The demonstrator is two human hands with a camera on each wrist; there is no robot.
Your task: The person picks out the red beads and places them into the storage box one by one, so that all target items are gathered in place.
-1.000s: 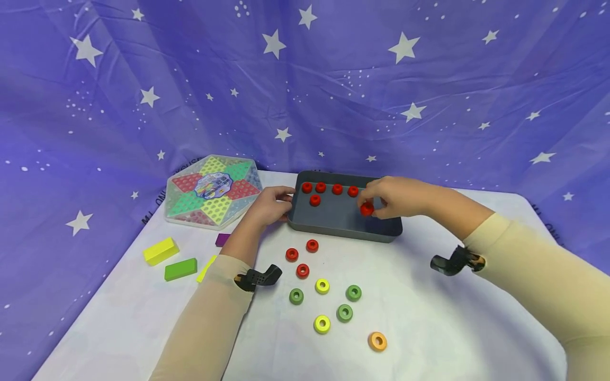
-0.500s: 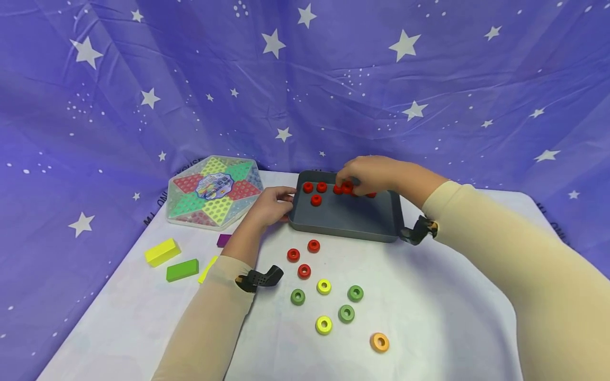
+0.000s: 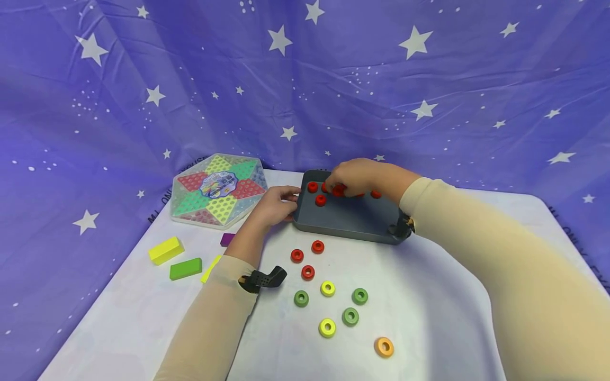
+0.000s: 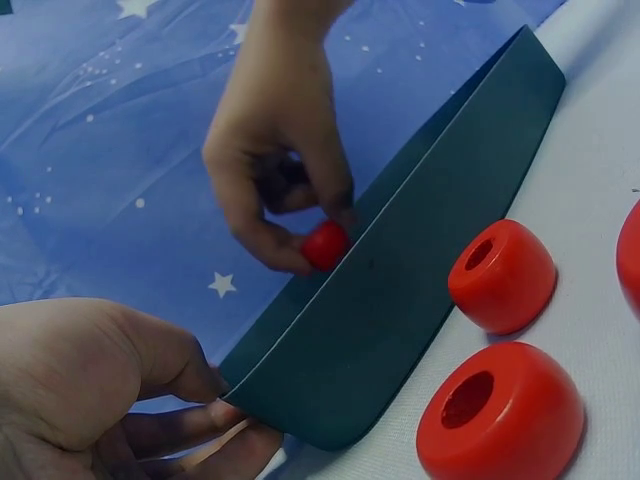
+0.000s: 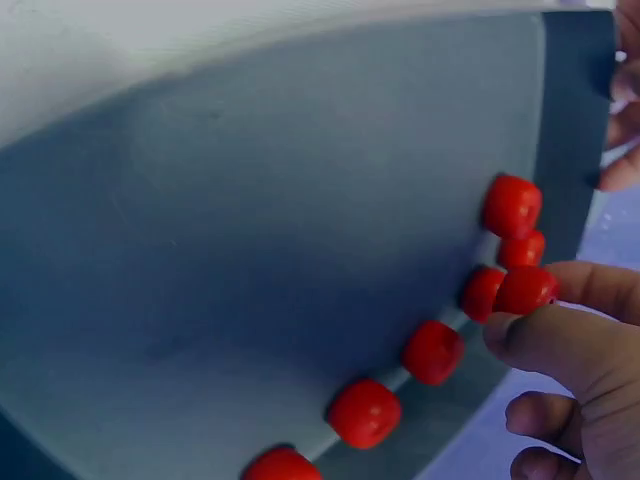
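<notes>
A star-printed purple backdrop hung behind a white-covered tabletop (image 3: 429, 296) where a person in cream sleeves worked over a dark grey tray (image 3: 352, 219). The right hand (image 3: 355, 177) reached to the tray's far wall, thumb and forefinger clamped on a small red bead (image 4: 325, 245), just beside the row of red beads (image 5: 432, 352) already lined along that wall. The left hand (image 3: 276, 203) gripped the tray's near left corner, fingers (image 4: 175, 435) curled under the rim and thumb over it.

The bead looked hard, smooth and light, probably painted wood or plastic, rounded enough to roll or slip from a loose pinch; a firm fingertip hold across its sides seemed the safest place to take it. The tray appeared stiff and thin-walled, light enough to slide unless steadied.

On the cloth in front of the tray lay three more red beads (image 3: 307, 272), then green (image 3: 301, 299), yellow (image 3: 327, 327) and orange (image 3: 384, 347) ones. A hexagonal game board (image 3: 216, 190) sat to the left, with yellow (image 3: 165, 250), green (image 3: 185, 269) and purple (image 3: 227, 239) blocks nearer.
</notes>
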